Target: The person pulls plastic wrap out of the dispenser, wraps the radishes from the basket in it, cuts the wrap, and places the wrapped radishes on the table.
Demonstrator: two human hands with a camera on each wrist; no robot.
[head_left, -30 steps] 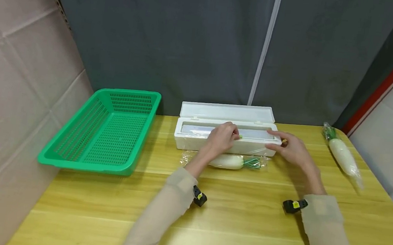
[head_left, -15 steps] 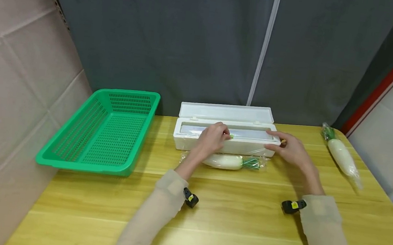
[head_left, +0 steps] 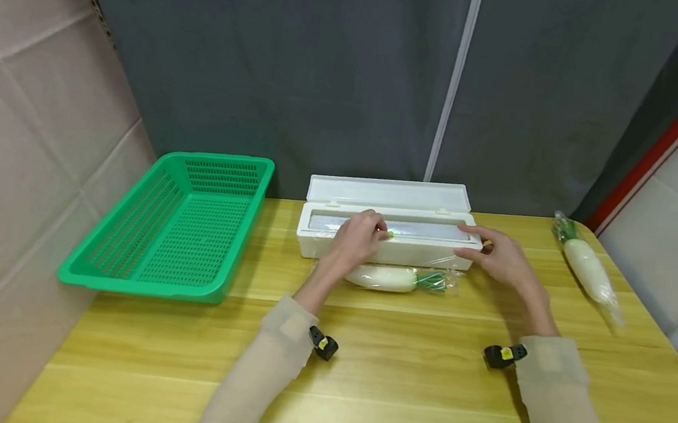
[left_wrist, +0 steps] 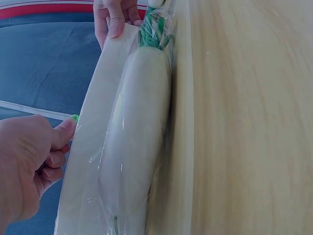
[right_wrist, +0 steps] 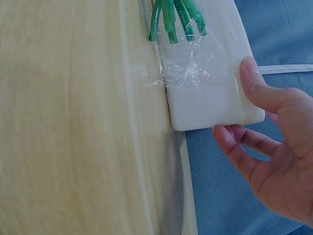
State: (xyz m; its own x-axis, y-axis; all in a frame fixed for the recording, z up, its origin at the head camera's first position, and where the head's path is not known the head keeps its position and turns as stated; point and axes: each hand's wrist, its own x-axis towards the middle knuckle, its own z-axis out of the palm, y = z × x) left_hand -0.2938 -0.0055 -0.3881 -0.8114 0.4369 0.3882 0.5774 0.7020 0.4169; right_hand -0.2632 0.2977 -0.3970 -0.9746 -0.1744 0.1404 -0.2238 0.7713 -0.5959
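A long white cling film dispenser (head_left: pixel 428 255) lies across the table, its lid (head_left: pixel 388 193) tipped back. My left hand (head_left: pixel 356 240) pinches a small green slide cutter (left_wrist: pixel 75 117) at the dispenser's front top edge. At the other end, my right hand (head_left: pixel 504 260) grips the corner between thumb and fingers, seen closely in the right wrist view. Right against the dispenser's front lies a white radish (head_left: pixel 390 279) with green stalks, covered by clear film that reaches up the dispenser's front. My left wrist partly hides the radish's tip in the head view.
A green perforated basket (head_left: pixel 220 291) stands on the left of the wooden table (head_left: pixel 405 400). Another film-wrapped radish (head_left: pixel 591 269) lies near the right edge. A dark grey curtain (head_left: pixel 303 82) hangs behind the dispenser.
My left hand has slid leftward along the dispenser with the green slide cutter, quickly at first, then less. My right hand keeps its grip on the right end.
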